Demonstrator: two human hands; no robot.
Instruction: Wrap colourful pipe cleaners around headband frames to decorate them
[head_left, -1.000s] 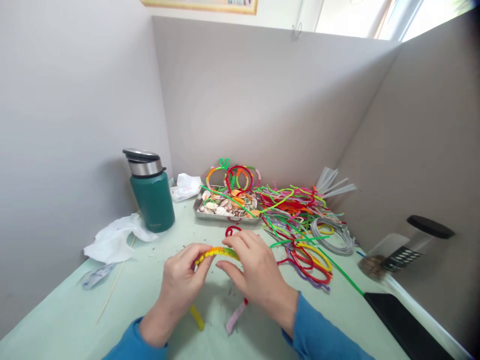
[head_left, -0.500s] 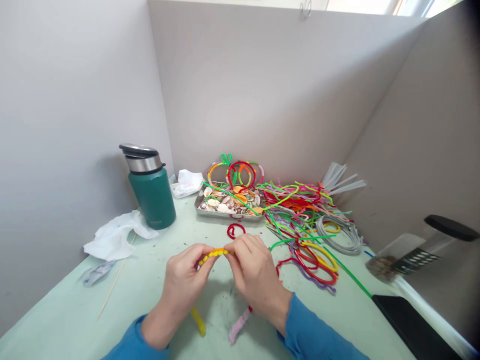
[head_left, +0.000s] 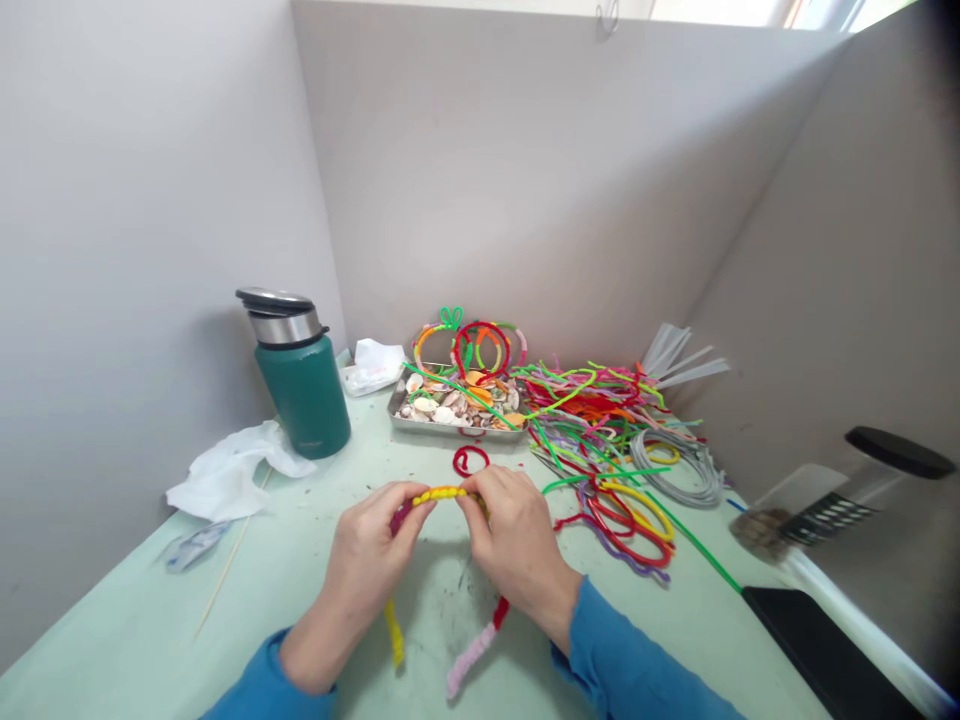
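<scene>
Free: table (head_left: 296, 535) between left hand (head_left: 367, 535) and stick (head_left: 225, 578); gap between hands, below band (head_left: 439, 494). Obstacles: bottle (head_left: 304, 395), upright, left; red coil (head_left: 471, 449), then tray (head_left: 427, 427), ahead; stems (head_left: 592, 395), ahead right of right hand (head_left: 514, 530); black slab (head_left: 810, 640), near right; panels (head_left: 525, 180), left, back, right.

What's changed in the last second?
The right hand has brought its thumb up and now pinches the multicoloured strip; a second ago, that thumb stood apart from it. More red shows beside the strip's pink end. The left hand keeps its pinch; the green bottle and shell tray stayed put.
</scene>
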